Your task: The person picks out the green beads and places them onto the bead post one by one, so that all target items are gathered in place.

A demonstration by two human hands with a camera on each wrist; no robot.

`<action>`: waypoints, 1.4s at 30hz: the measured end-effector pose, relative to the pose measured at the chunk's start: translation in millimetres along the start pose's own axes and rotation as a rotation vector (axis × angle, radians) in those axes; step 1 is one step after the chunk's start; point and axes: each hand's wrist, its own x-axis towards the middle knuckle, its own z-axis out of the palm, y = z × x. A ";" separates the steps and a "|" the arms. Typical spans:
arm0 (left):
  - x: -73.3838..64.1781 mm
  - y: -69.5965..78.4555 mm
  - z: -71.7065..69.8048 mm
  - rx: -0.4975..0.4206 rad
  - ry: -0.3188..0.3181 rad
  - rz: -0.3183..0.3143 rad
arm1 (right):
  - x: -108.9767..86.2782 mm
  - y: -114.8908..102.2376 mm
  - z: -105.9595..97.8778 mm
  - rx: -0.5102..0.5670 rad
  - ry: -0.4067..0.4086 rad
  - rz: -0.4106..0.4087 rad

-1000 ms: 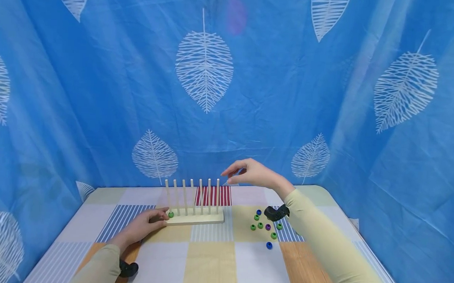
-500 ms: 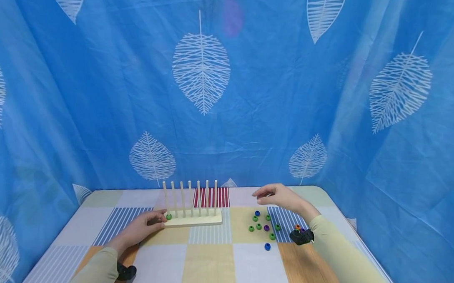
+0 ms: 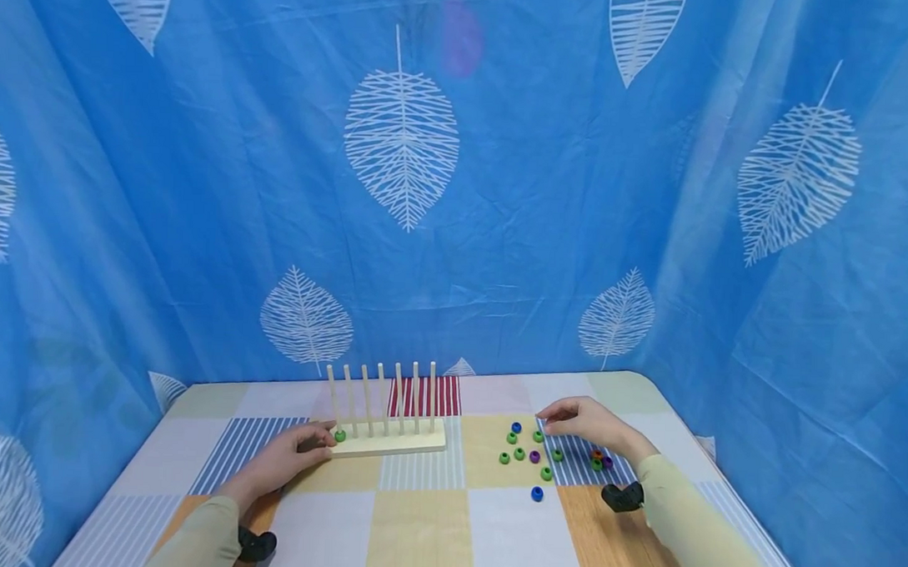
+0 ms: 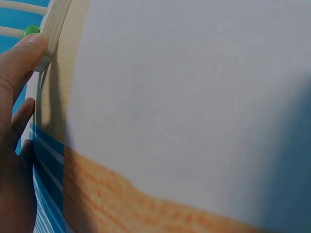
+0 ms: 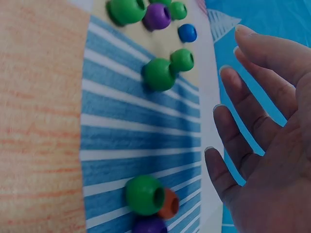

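A pale wooden peg rack (image 3: 396, 438) with a row of upright pegs stands on the table. One green bead (image 3: 339, 435) sits low on its leftmost peg. My left hand (image 3: 292, 455) holds the rack's left end; in the left wrist view the thumb (image 4: 24, 56) lies against the base beside that bead. To the right, my right hand (image 3: 590, 422) hovers over loose beads with nothing in its fingers. Nearest its fingertips is a green bead (image 3: 538, 437), with another green bead (image 3: 557, 456) just in front. Fingers look spread and relaxed in the right wrist view.
More loose beads lie right of the rack, among them a purple bead (image 3: 534, 456) and a blue bead (image 3: 538, 493). An orange bead (image 3: 596, 454) clusters with others under the right wrist. Behind the patchwork-covered table (image 3: 423, 533) hangs a blue leaf-patterned curtain (image 3: 502, 193).
My right hand has moved from beside the rack's pegs rightward and down to the loose beads, uncovering the orange bead's cluster. The left hand stays at the rack's end.
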 end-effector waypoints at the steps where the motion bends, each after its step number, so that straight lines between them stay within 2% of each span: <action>1: -0.1 0.4 0.3 -0.003 0.000 -0.003 | -0.2 1.4 0.3 -0.002 0.004 0.003; 8: -0.6 -0.4 0.9 -0.010 0.003 -0.025 | 1.1 9.0 3.6 0.002 0.005 -0.009; 18: -0.9 -1.7 0.9 -0.026 0.007 -0.032 | 6.7 19.5 8.3 -0.017 0.030 0.070; 23: -1.9 -0.2 0.3 -0.020 -0.002 -0.026 | 7.7 23.1 10.0 -0.004 0.021 0.071; 29: -2.9 1.1 0.8 -0.026 -0.010 -0.019 | 7.0 24.8 9.9 0.004 0.006 0.065; 42: -0.8 2.1 1.5 -0.016 0.000 -0.040 | 10.6 23.3 12.1 -0.034 0.031 0.116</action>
